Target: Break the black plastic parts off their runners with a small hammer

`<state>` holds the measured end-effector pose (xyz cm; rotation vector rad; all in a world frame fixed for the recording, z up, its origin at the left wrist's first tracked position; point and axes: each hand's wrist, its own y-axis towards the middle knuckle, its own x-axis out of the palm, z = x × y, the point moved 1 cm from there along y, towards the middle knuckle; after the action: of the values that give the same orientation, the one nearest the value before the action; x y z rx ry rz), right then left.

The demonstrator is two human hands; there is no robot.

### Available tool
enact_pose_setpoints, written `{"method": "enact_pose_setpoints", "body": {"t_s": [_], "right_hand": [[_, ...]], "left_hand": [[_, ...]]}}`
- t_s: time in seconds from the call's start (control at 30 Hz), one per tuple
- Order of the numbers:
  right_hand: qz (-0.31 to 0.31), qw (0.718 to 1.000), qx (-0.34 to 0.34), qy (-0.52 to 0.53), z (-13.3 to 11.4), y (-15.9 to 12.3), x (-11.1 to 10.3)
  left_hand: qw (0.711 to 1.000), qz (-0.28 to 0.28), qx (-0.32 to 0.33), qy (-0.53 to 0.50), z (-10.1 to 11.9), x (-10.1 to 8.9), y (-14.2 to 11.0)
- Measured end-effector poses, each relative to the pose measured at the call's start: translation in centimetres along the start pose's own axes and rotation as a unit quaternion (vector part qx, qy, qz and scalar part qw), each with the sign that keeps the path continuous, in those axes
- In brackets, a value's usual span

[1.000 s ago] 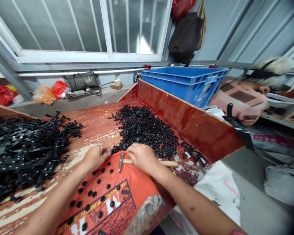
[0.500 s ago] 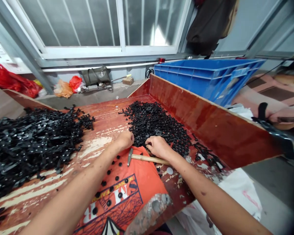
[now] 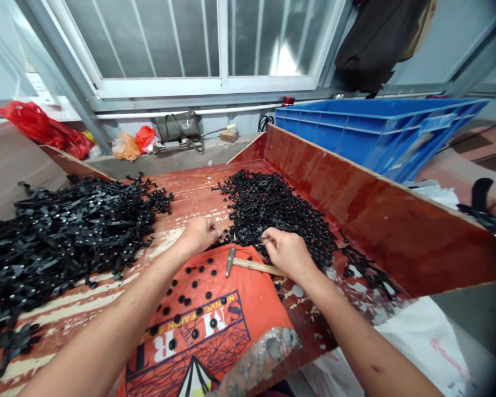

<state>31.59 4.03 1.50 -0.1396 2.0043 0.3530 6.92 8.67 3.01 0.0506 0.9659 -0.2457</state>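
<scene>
My left hand (image 3: 201,234) is closed, thumb and fingers pressed together, at the left edge of a pile of small black strap-like parts (image 3: 283,204). Whatever it holds is too small to make out. Over the near side of that pile, my right hand (image 3: 288,251) pinches with its fingertips; its content cannot be made out either. Between my forearms lies an orange printed cloth (image 3: 268,298), dotted with several small black round pieces (image 3: 195,333). A hammer (image 3: 252,264) rests on the cloth, its handle end passing beneath my right hand.
A larger heap of black parts (image 3: 78,226) covers the left of the red wooden table (image 3: 190,184). A raised board (image 3: 355,204) borders the right side, with a blue crate (image 3: 334,127) behind it. Plastic bags (image 3: 45,129) and a grey-green bag (image 3: 177,125) lie by the wall.
My hands have moved farther apart, the left one shifting left from the pile's near edge. The whole view has swung a little to the left. The hammer stays on the cloth.
</scene>
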Motion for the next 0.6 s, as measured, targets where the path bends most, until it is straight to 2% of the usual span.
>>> {"method": "enact_pose_setpoints", "body": {"t_s": [0.07,0.13,0.2,0.27,0.33,0.43,0.53,0.6], "right_hand": [[-0.012,0.998,-0.053,0.041,-2.8,-1.5,0.4],[-0.019,0.991,-0.113,0.069,-5.6,-2.8,1.6],[-0.002,0.983,-0.169,0.074,-7.7,-3.6,3.1],[0.000,0.980,-0.186,0.067,-8.5,-4.0,4.2],[-0.004,0.982,-0.179,0.057,-8.0,-3.9,4.3],[-0.010,0.990,-0.139,0.033,-5.3,-3.0,2.6],[-0.015,0.994,-0.107,-0.005,-2.0,-1.5,0.8],[-0.040,0.992,-0.116,-0.021,-0.6,-0.6,0.4]], "left_hand": [[0.998,-0.022,0.001,-0.065,-1.0,-0.6,-2.6],[0.991,-0.071,-0.008,-0.111,-1.8,-0.3,-4.9],[0.990,-0.110,-0.029,-0.082,-2.3,0.5,-6.7],[0.992,-0.114,-0.048,-0.002,-2.2,1.2,-7.8],[0.992,-0.090,-0.050,0.079,-1.8,1.7,-8.4],[0.985,-0.040,-0.038,0.166,-1.3,1.6,-8.8],[0.983,-0.012,-0.024,0.180,-1.2,1.3,-9.1],[0.988,0.007,-0.016,0.155,-1.2,1.1,-9.5]]}}
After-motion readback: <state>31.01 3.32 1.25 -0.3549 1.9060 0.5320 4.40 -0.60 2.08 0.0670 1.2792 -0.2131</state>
